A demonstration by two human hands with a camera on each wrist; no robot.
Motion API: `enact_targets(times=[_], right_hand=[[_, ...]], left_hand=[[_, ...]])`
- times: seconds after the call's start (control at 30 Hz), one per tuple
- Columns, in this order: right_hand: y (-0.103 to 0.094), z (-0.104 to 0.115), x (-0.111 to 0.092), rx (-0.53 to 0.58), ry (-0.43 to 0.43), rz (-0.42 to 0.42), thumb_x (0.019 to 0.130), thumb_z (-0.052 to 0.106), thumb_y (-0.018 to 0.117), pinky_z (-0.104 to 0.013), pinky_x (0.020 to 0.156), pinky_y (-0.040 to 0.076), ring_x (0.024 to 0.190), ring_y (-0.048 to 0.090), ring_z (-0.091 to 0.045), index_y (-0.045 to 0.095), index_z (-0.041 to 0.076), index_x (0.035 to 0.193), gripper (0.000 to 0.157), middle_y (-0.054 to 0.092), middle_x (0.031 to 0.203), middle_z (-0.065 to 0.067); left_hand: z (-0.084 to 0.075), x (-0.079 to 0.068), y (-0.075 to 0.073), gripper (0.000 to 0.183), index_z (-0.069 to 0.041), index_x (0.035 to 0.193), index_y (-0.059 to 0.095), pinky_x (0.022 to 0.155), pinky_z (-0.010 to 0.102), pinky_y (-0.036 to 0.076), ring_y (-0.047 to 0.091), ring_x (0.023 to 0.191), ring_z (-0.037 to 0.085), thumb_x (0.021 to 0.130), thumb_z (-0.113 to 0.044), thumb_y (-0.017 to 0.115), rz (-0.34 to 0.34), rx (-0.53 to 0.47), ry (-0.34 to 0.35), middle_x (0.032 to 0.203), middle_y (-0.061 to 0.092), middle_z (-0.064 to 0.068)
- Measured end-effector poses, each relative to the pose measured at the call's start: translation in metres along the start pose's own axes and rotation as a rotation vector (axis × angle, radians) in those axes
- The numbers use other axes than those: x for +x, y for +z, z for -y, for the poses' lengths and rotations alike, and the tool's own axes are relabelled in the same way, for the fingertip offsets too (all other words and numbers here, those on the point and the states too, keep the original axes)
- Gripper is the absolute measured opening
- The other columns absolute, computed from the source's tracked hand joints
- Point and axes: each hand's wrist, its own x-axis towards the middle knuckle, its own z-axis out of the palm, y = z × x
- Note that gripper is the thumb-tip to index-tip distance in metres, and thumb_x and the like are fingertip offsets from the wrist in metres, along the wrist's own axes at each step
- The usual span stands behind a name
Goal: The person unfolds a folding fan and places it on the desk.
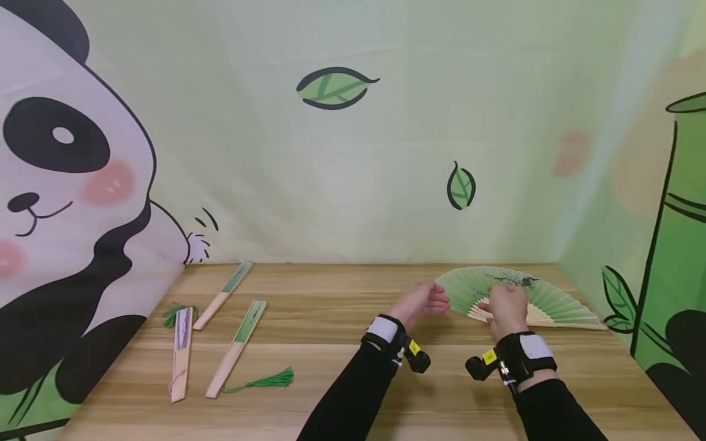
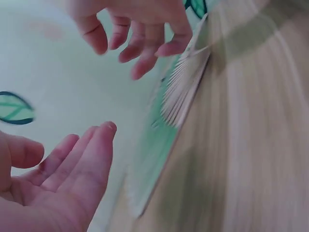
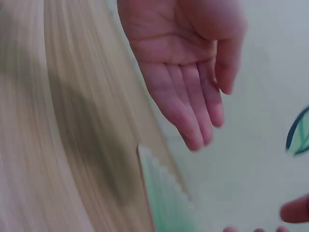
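A spread green folding fan (image 1: 562, 303) with pale wooden ribs and a dark branch print lies at the back right of the table. My left hand (image 1: 421, 304), its fingers extended and palm turned inward, is beside the fan's left end. In the head view, my right hand (image 1: 507, 308) overlaps the fan's middle and hides part of the ribs. Seen from the left wrist, the right hand (image 2: 140, 34) has loosely bent fingers with nothing between them, apart from the fan (image 2: 154, 150). The right wrist view catches only fingertips of that hand, below the left hand (image 3: 183, 67).
Three folded fans lie on the left of the wooden table (image 1: 331, 416): one farther back (image 1: 223, 295), one with purple print (image 1: 182, 355), one green (image 1: 236, 352). A green tassel (image 1: 270, 378) trails right from the last. A printed panda backdrop (image 1: 276, 184) borders the table's back.
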Motion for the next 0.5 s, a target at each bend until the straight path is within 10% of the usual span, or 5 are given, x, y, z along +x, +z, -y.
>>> enact_targets(times=[0.5], right_hand=[[0.064,-0.007,-0.06,-0.254,-0.238,0.282,0.099,0.013,0.047,-0.026,0.056,0.045,0.082,0.064,-0.029,0.047,0.0,0.115,0.021,0.055,0.098,-0.012]], left_hand=[[-0.01,-0.062,-0.07,0.022,0.002,0.111,0.062,0.089,0.041,0.052,0.059,0.098,0.022,0.103,-0.014,0.049,-0.093,0.309,0.235,0.102,0.062,0.008]])
